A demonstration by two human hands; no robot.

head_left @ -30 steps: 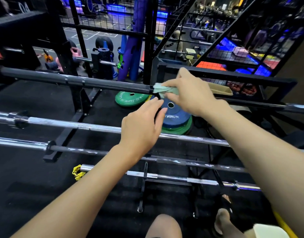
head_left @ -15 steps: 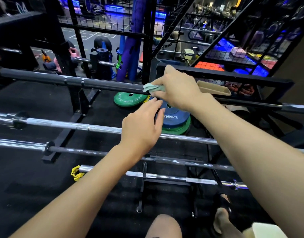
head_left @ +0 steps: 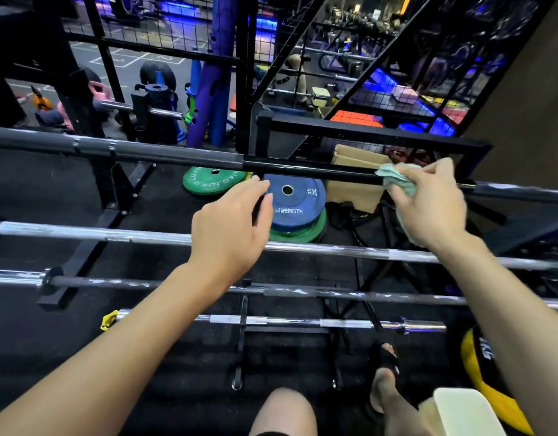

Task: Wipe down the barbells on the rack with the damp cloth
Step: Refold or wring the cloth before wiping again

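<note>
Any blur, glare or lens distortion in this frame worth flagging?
Head view: right hand and cloth show slight motion blur; left hand is sharp. Wide-angle bends the top bar. Blue lights glow in the background; chrome bar glints mildly.

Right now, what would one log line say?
step: wiping top barbell | right hand: grips cloth on bar | left hand: open, free

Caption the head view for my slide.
Right hand grips a green cloth on the top black barbell; left hand hovers open above the lower bars.
</note>
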